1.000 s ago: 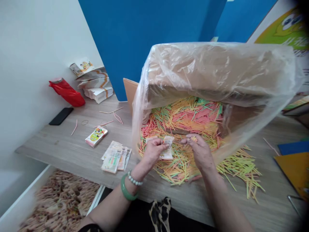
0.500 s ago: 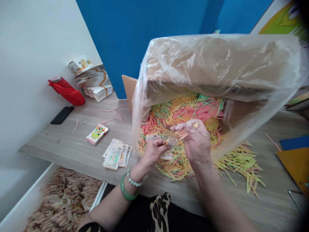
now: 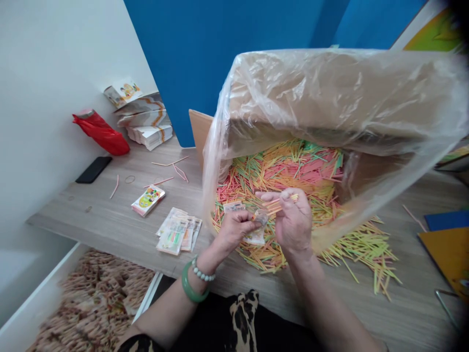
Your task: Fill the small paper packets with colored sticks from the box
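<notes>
My left hand (image 3: 236,230) pinches a small clear plastic packet (image 3: 261,217) in front of the box. Close to its right, my right hand (image 3: 293,220) grips a small bundle of orange and yellow sticks (image 3: 276,205), whose left ends meet the packet's opening. Below and behind both hands lies a large heap of thin coloured sticks (image 3: 282,171), spilling from a cardboard box lined with a clear plastic bag (image 3: 293,93). Another flat packet (image 3: 233,206) rests on the heap just behind my left hand, and one more (image 3: 255,238) shows beneath it.
Several filled packets (image 3: 176,234) and a card pack (image 3: 148,199) lie on the table (image 3: 120,215) at left. Farther back are a black phone (image 3: 94,169), a red bag (image 3: 100,134) and stacked cartons (image 3: 148,132). A drawer of packets (image 3: 98,298) sits below. Blue and orange boards (image 3: 447,249) lie right.
My right hand has moved slightly left, bringing the ends of the sticks up to the packet. My left hand still holds the packet in nearly the same place.
</notes>
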